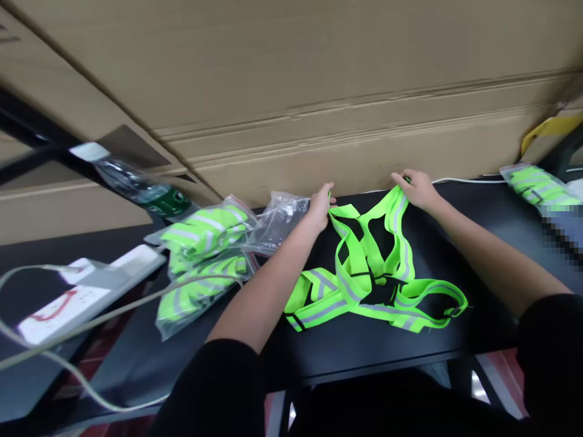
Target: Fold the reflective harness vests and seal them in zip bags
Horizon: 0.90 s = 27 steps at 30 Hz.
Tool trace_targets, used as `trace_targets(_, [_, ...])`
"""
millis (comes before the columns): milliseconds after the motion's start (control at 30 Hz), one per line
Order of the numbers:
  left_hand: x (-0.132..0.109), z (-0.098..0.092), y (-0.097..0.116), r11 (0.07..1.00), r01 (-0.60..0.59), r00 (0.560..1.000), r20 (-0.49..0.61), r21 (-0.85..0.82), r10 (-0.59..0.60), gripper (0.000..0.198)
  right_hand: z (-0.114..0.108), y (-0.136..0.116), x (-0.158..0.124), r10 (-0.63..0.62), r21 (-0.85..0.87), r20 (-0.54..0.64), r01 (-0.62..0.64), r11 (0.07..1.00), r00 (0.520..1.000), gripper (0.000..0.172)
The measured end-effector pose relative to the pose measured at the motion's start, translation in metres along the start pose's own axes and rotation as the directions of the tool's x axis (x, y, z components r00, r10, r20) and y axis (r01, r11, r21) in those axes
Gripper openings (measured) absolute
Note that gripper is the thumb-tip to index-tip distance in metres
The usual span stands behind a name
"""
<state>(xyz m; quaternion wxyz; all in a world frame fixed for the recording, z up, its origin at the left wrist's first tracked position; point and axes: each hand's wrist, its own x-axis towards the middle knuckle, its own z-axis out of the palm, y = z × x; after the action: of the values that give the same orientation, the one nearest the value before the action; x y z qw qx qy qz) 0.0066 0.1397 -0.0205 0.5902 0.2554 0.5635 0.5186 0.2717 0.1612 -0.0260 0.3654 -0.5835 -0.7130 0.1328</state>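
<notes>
A neon-green reflective vest [350,294], made of straps with grey stripes and black buckles, lies partly spread on the black table. My left hand [321,206] is closed on one shoulder strap near the back of the table. The other shoulder strap is pinched in my right hand [416,188], lifted a little toward the cardboard. Both straps rise from the waist band, which rests on the tabletop in loose loops. Beside my left forearm lies a clear empty plastic bag [282,221].
Bagged green vests [204,233] are piled at left, with another bagged vest [537,185] far right. A white power strip [91,291] with cables and a plastic bottle [136,182] sit left. Large cardboard boxes [341,73] wall off the back of the black table [364,349].
</notes>
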Motion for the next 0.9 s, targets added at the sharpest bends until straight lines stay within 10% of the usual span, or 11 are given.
trace_targets(133, [0.007,-0.001,-0.001,0.96,-0.135,0.989,-0.027,0.245,0.146,0.02,-0.007,-0.008,-0.004,-0.053,-0.059,-0.071,0.049,0.997,0.996,0.035])
trace_targets(267, [-0.027,-0.013,0.019,0.829,-0.311,0.932,-0.023,0.464,0.362,0.036,-0.043,-0.064,-0.058,-0.37,-0.122,-0.004,0.366,0.922,0.929,0.019])
trace_targets(333, [-0.07,-0.024,0.03,0.44,-0.536,0.799,0.264,0.72,0.541,0.039,-0.064,-0.097,-0.099,-0.527,-0.078,0.168,0.544,0.836,0.833,0.017])
trace_targets(433, [-0.146,-0.046,0.035,0.098,-0.668,0.723,0.614,0.737,0.317,0.026,-0.084,-0.127,-0.157,-0.607,-0.113,0.368,0.682,0.722,0.704,0.017])
trace_targets(633, [-0.205,-0.1,-0.013,-0.318,-0.716,0.627,0.773,0.621,0.096,0.045,-0.07,-0.109,-0.21,-0.438,-0.315,0.474,0.612,0.726,0.763,0.036])
trace_targets(767, [-0.191,-0.122,-0.025,-0.326,-0.749,0.599,0.8,0.576,0.036,0.027,-0.066,-0.097,-0.21,-0.413,-0.273,0.514,0.599,0.753,0.752,0.021])
trace_targets(900, [-0.185,-0.123,-0.004,-0.174,-0.745,0.66,0.75,0.645,-0.044,0.021,-0.078,-0.09,-0.202,-0.39,-0.156,0.573,0.563,0.811,0.721,0.024])
